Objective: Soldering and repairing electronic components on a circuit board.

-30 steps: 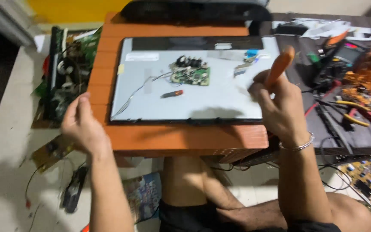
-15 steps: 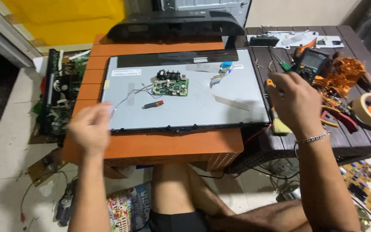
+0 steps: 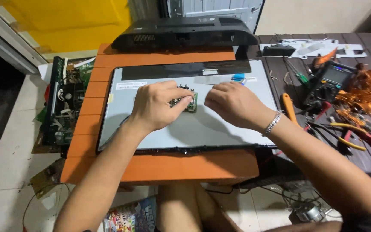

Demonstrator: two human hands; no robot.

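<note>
A small green circuit board (image 3: 191, 104) sits on the grey metal back of a flat display panel (image 3: 202, 131), which lies on an orange table (image 3: 164, 165). My left hand (image 3: 157, 105) rests on the panel, its fingers pinching the board's left side and covering most of it. My right hand (image 3: 232, 103), with a metal bracelet on its wrist, hovers just right of the board. Its fingers are bent down toward the panel and I see nothing in them. An orange-handled screwdriver (image 3: 288, 108) lies on the dark table beside that wrist.
A black monitor back cover (image 3: 185, 32) stands behind the panel. On the dark table (image 3: 280, 73) to the right lie a multimeter (image 3: 327, 83), red and yellow pliers (image 3: 357, 139) and a tangle of orange tape (image 3: 366, 90). An opened electronics chassis (image 3: 63, 101) sits on the floor at the left.
Both hands have moved in from the table's front edge to the circuit board. My right hand has let go of the orange screwdriver, which now lies on the dark table.
</note>
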